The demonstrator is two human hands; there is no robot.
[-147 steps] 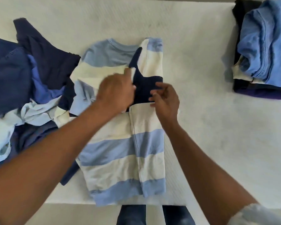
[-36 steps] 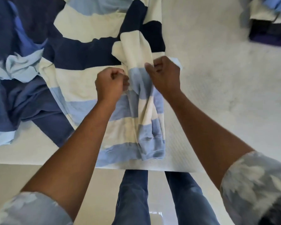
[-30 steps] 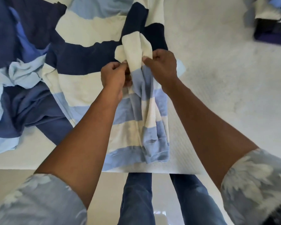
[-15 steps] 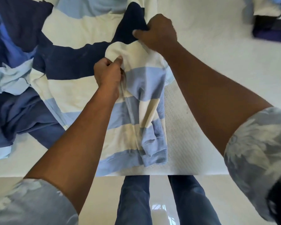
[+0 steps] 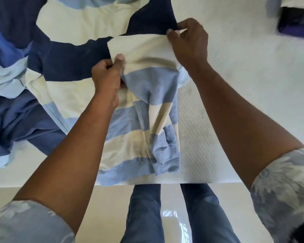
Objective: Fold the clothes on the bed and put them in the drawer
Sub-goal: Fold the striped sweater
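Gripped the sleeve (image 5: 147,55) of the striped sweater (image 5: 72,88) in both hands. Pinched its cream left edge with the left hand (image 5: 106,79), thumb on top and fingers curled under the cloth. Pinched its upper right corner with the right hand (image 5: 189,42), fingertips closed on the fabric, the remaining fingers loosely bent above. Held the cream band stretched between the two hands, over the navy stripe of the garment's body, with the blue and cream rest of the sleeve trailing down to a ribbed blue cuff (image 5: 167,162) near the hem. Had the sweater lying spread on the white bed (image 5: 244,85), close to its near edge. Had a heap of unfolded blue clothes (image 5: 16,111) touching the sweater on the left, and a folded stack (image 5: 297,23) well apart at the far right corner, only partly in view. Stood in blue jeans (image 5: 144,216) just beside the bed's edge
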